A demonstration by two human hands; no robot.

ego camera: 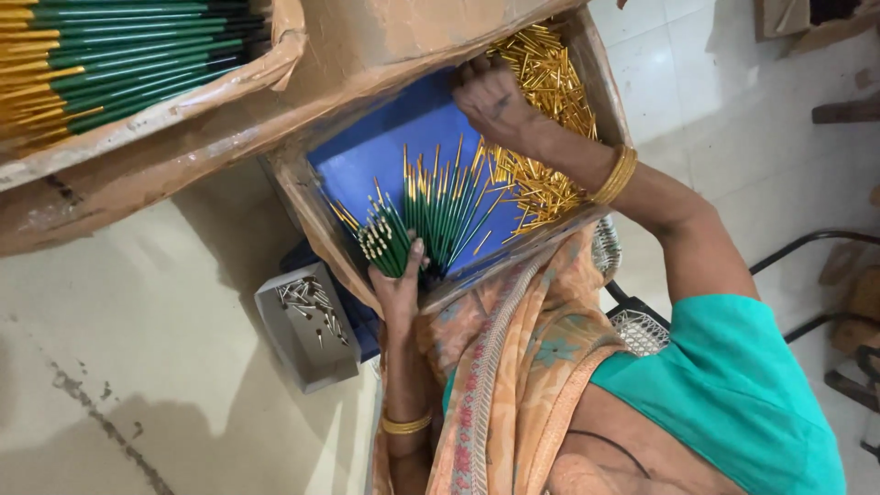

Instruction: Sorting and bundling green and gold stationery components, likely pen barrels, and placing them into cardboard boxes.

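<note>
1. Cloth (513, 367), orange, patterned, draped nearest the camera.
2. Left hand (400, 284): fingers closed around a fan of green sticks (431, 215) with gold tips, held at the near edge of a box (302, 197) with a blue floor.
3. Right hand (493, 99): palm down, fingers curled into a heap of loose gold tubes (541, 110); whether it pinches one cannot be told.
4. Progress, as judged: many sticks capped; large heap of tubes unused.
5. Grey tray (307, 353) of small metal bits beside the box; stacked green sticks in another carton (110, 55), upper left.
</note>
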